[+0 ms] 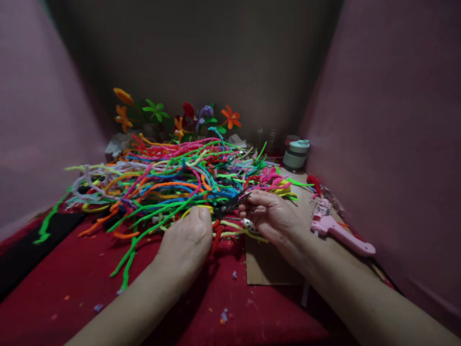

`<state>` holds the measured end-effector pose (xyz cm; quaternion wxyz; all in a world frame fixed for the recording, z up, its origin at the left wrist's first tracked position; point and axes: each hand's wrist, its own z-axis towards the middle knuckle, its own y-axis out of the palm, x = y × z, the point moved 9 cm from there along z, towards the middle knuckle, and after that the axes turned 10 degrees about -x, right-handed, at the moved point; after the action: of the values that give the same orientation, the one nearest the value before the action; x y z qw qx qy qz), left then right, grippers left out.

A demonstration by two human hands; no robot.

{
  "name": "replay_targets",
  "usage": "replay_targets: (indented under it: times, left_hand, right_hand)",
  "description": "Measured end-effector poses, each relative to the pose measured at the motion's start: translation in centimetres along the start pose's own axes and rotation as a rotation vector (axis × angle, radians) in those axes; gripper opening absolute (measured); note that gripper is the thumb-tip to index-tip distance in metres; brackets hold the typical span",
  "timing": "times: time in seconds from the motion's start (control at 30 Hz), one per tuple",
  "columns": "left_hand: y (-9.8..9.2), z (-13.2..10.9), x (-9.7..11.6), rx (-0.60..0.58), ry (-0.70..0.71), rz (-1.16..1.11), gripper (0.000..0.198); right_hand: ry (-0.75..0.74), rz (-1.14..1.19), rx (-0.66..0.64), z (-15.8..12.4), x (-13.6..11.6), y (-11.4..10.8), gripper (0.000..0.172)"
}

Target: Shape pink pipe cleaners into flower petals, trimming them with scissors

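Note:
My left hand is closed in a fist, seen from its back, around what looks like the red handles of a pair of scissors. Their dark blades point up and to the right, toward my right hand. The fingers of that hand are pinched together by the blade tips; whatever lies between them is too small or hidden to make out. Just beyond both hands spreads a large tangled heap of coloured pipe cleaners. A small silvery piece with dark spots shows under my right hand.
A pink glue gun lies at the right on a cardboard sheet. Behind it stands a pale green lidded cup. Several pipe-cleaner flowers rise behind the heap. Small scraps dot the red cloth. Pinkish walls flank both sides.

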<state>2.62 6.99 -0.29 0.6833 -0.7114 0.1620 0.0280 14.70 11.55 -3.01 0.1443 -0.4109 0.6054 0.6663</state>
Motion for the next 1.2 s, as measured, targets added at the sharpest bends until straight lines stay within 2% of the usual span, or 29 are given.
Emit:
replay_targets:
  times: [0.43,0.5,0.63,0.7,0.87,1.07,1.2]
  left_hand:
    - [-0.1,-0.2,0.2,-0.002,-0.005,-0.023,0.029]
    - [0.0,-0.2,0.1,-0.031,-0.004,-0.068,0.028]
    - [1.1,0.0,0.4,-0.177,0.059,-0.191,0.020]
    - [1.5,0.0,0.5,-0.215,0.083,-0.236,0.018]
    - [1.7,-0.1,0.5,-0.212,0.105,-0.312,0.019]
    - [1.2,-0.3,0.5,-0.212,0.093,-0.328,0.022]
    - [1.4,-0.2,0.3,-0.236,0.054,-0.286,0.022]
  right_hand:
    - [-0.056,0.016,-0.006,0.2,-0.1,-0.2,0.006]
    - [-0.053,0.031,-0.035,0.3,0.0,-0.1,0.006]
    - [-0.048,0.018,-0.098,0.3,-0.1,0.6,0.006]
    - [-0.039,-0.022,-0.106,0.2,0.0,0.8,0.009]
    - [-0.036,-0.123,-0.114,0.1,0.2,1.1,0.012]
    - [-0.105,-0.215,-0.156,0.0,-0.2,1.5,0.010]
    - [-0.109,-0.253,-0.136,0.0,-0.3,1.3,0.011]
